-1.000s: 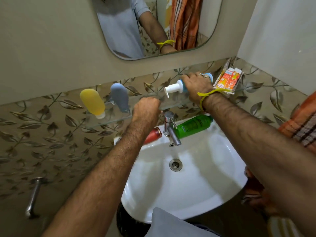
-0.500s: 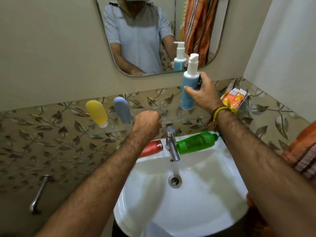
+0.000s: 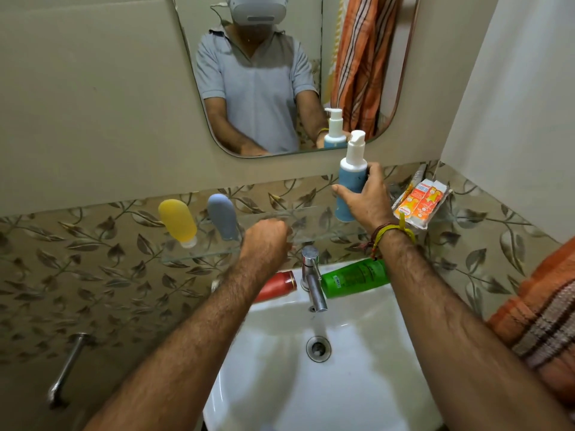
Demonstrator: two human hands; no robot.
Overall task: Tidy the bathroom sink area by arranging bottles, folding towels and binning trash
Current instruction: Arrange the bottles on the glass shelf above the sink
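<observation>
Presently the sink (image 3: 357, 396) carries a green bottle (image 3: 354, 277) and a red bottle (image 3: 275, 286), both lying on their sides flanking the tap (image 3: 312, 279). Above, the glass shelf (image 3: 199, 255) bears the pump bottle (image 3: 351, 178), long axis vertical, gripped by the right hand (image 3: 365, 199). The left hand (image 3: 264, 241), fisted and holding nothing visible, is nearer the red bottle.

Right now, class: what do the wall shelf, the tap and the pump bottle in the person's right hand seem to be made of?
Wall shelf: clear glass, probably; the leaf tiles show through it and its front edge looks greenish.
Tap: polished, chrome-like metal, with bright reflections.
Pump bottle, gripped by the right hand: likely plastic, an opaque matte blue body with a white top and pump.
</observation>
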